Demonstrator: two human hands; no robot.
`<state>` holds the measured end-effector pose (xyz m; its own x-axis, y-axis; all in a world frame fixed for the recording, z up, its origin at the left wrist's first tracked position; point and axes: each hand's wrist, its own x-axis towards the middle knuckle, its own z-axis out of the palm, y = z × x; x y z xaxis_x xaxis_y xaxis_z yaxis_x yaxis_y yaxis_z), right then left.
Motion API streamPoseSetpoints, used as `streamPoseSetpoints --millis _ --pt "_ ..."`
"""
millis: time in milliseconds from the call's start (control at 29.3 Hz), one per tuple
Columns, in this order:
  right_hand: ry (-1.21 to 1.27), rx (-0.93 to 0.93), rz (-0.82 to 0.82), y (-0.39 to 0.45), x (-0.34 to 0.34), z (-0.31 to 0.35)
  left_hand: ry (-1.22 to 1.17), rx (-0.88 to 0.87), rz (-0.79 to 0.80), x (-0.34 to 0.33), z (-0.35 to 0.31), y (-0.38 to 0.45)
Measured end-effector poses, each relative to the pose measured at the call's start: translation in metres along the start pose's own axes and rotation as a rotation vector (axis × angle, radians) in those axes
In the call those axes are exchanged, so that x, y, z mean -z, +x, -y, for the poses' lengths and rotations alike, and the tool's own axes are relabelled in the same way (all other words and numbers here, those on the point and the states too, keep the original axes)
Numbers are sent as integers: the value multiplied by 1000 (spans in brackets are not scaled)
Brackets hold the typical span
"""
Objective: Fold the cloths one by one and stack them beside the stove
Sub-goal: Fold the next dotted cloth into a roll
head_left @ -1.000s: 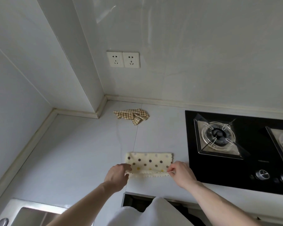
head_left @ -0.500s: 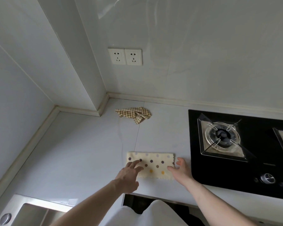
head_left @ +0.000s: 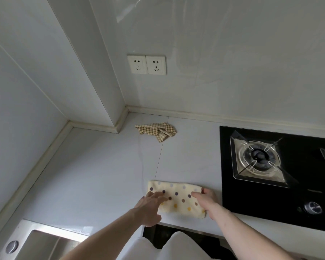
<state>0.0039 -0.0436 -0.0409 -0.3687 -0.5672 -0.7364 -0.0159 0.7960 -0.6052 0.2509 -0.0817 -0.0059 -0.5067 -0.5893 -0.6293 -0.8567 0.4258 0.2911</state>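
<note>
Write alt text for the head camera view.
Both hands, left hand and right hand, press flat on a folded cream polka-dot cloth beside the black glass gas stove. A crumpled brown checked cloth lies near the wall.

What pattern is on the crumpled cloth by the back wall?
A brown and cream check on the crumpled cloth, seen in the head view.
</note>
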Motion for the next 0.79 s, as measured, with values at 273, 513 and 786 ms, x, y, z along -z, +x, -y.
streamPoseSetpoints --millis 273,513,786 --pt "47 58 -55 -16 27 0 -17 -3 -27 -15 -5 1" --pt "49 128 -45 -23 24 12 -175 112 -177 -16 -4 4" --pt "-18 172 87 -35 -23 39 -255 91 -96 -24 -1 -7"
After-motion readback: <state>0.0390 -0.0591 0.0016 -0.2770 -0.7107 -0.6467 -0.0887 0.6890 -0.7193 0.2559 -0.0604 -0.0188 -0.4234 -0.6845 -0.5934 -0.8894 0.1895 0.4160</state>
